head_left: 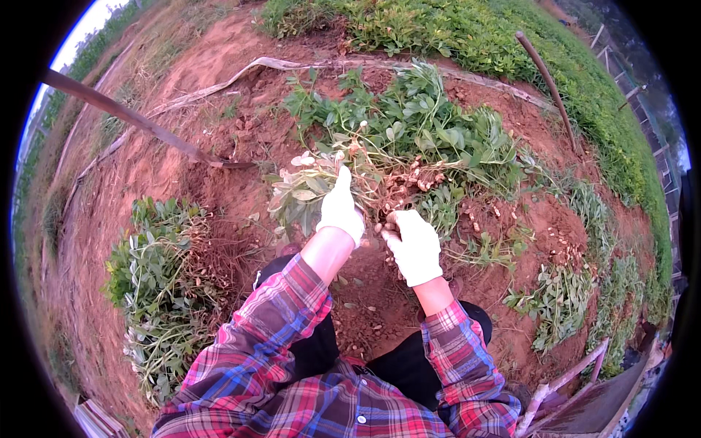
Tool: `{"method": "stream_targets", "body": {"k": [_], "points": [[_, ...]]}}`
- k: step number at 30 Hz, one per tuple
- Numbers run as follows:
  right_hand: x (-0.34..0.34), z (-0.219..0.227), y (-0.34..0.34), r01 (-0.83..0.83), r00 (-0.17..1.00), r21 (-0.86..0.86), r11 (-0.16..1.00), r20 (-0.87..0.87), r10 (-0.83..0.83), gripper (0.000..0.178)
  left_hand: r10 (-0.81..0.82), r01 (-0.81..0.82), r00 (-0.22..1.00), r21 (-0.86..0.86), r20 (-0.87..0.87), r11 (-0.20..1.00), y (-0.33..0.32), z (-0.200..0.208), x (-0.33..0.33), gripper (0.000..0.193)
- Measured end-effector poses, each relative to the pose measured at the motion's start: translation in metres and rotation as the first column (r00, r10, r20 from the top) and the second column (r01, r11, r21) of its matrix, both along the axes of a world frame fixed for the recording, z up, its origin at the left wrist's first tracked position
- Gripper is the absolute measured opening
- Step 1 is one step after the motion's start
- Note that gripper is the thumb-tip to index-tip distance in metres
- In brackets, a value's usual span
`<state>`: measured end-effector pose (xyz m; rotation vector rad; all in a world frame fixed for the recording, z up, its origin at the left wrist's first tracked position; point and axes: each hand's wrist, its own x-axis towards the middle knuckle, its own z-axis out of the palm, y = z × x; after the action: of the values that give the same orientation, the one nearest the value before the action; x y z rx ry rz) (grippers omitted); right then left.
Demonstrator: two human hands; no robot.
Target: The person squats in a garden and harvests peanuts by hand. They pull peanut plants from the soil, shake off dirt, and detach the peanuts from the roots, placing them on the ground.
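Note:
My left hand [340, 208] wears a white glove and is closed round the stems of a peanut plant [301, 188], thumb up. Its leaves fan out to the left and its roots point right. Beside it my gloved right hand [413, 248] is pinched at the root end, fingertips on peanut pods [387, 225]. The exact pod between the fingers is partly hidden. Just beyond my hands lies a heap of pulled peanut plants [467, 139], with a cluster of pods [426, 177] showing among its roots.
Another pile of peanut plants [164, 285] lies at left. A long wooden handle [131, 113] slants down into the soil. A curved stick [548, 80] stands at far right. More plants [558, 299] and loose pods [562, 248] lie on the right, near a wooden frame [562, 379].

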<state>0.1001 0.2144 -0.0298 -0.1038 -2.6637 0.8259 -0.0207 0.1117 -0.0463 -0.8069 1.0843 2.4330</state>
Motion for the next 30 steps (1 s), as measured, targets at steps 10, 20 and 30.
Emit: {"method": "stream_targets", "body": {"k": [10,20,30], "points": [[0.013,0.022,0.014,0.104,0.988,-0.880,0.464,0.143,0.049,0.024,0.018,-0.017,0.999,0.033,-0.027,0.999,-0.005,-0.020,-0.011,0.055],[0.072,-0.008,0.047,-0.022,0.747,-0.683,0.730,0.474,0.465,0.043,-0.011,0.014,0.999,0.112,-0.031,0.994,-0.007,-0.001,-0.010,0.055],[0.028,-0.046,-0.023,0.083,0.982,-0.847,0.525,0.158,0.101,0.038,-0.024,0.022,1.000,0.136,0.019,0.990,-0.002,-0.009,-0.007,0.056]]}}
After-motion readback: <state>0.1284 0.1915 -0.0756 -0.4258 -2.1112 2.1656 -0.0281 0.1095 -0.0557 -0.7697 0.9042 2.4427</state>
